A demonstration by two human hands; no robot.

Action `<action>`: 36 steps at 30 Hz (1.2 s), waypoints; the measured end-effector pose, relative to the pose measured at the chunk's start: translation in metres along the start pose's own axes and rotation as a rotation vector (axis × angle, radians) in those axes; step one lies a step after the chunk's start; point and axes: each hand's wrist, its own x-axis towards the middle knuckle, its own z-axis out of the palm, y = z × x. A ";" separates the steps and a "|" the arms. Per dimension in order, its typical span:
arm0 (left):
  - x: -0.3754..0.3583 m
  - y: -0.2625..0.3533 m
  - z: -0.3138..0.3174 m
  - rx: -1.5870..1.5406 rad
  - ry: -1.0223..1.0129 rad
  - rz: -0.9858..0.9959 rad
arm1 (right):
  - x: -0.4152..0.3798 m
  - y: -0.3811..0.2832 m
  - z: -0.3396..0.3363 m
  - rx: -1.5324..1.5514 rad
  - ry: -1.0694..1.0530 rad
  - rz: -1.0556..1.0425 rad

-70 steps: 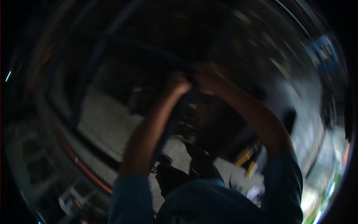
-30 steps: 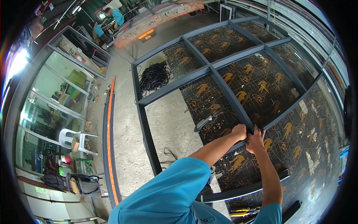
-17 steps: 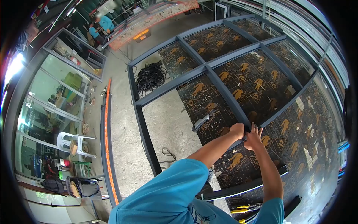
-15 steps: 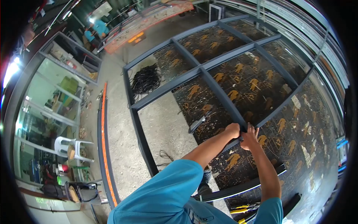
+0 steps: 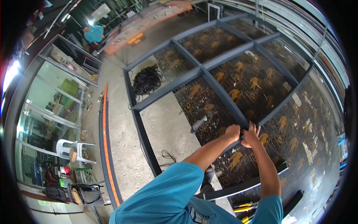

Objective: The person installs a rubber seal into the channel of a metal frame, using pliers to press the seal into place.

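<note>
A large dark grey metal frame [image 5: 220, 89] with crossbars lies over dark boards [image 5: 238, 160] with orange markings. At the joint where a crossbar meets the near rail, my left hand [image 5: 233, 131] is closed, its fingers curled; what it holds, if anything, is hidden. Right beside it, my right hand [image 5: 251, 136] rests against the same joint, with some fingers stretched over the rail and apart. A small dark thing shows between the hands, too small to make out. A grey tool [image 5: 198, 124] lies on the board inside the frame, left of my hands.
Yellow-handled pliers [image 5: 246, 209] and a dark bar [image 5: 246, 185] lie near my body. Black cable [image 5: 146, 80] is coiled in the frame's far left section. An orange-striped bar [image 5: 107, 149] and a white chair [image 5: 74, 150] are at left. Another person [image 5: 94, 34] is at the back.
My hands stay at the same joint, with little movement. At the back, the other person has changed posture and appears more upright. The view has shifted slightly.
</note>
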 end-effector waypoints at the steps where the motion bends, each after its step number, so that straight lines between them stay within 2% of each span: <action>1: 0.001 -0.003 0.002 0.032 0.019 0.002 | 0.004 -0.002 -0.004 0.007 0.013 0.010; 3: 0.004 -0.013 0.000 -0.003 -0.063 -0.046 | 0.002 -0.003 0.000 -0.008 0.034 0.016; 6: -0.007 -0.011 0.008 -0.050 0.058 -0.023 | -0.001 -0.004 -0.003 -0.029 0.024 0.023; 10: -0.002 -0.013 0.006 -0.101 0.016 -0.077 | -0.007 -0.003 -0.003 -0.043 0.039 -0.023; 13: -0.005 -0.013 0.006 -0.108 0.096 -0.084 | -0.009 -0.014 -0.008 -0.038 -0.045 0.022; 15: 0.000 -0.018 0.010 -0.122 0.043 -0.087 | -0.009 -0.018 -0.006 -0.030 -0.034 0.028; 19: 0.007 -0.029 0.026 -0.099 0.060 -0.049 | -0.010 -0.029 -0.014 -0.051 -0.015 0.058; 21: 0.001 -0.034 0.033 -0.110 0.095 0.050 | -0.017 -0.041 -0.023 -0.279 -0.080 0.033; 23: -0.013 -0.024 0.010 -0.099 0.035 0.032 | -0.016 -0.041 0.000 -0.396 -0.034 -0.014; 25: -0.017 -0.025 0.010 -0.118 0.050 0.046 | -0.015 -0.036 0.015 -0.277 0.189 -0.093; 26: -0.019 -0.026 0.009 -0.125 0.056 0.043 | -0.015 -0.030 0.019 -0.172 0.148 -0.085; 29: -0.018 -0.022 0.006 -0.028 0.018 0.086 | -0.012 -0.026 0.013 -0.175 0.087 -0.111; 33: -0.017 -0.024 0.009 -0.035 0.015 0.110 | -0.017 -0.020 0.019 -0.103 0.231 -0.215; 35: -0.014 -0.023 0.003 0.023 -0.015 0.137 | -0.020 -0.024 0.015 -0.145 0.226 -0.220; 36: -0.010 -0.025 0.005 -0.008 0.014 0.083 | -0.020 -0.026 0.012 -0.195 0.219 -0.229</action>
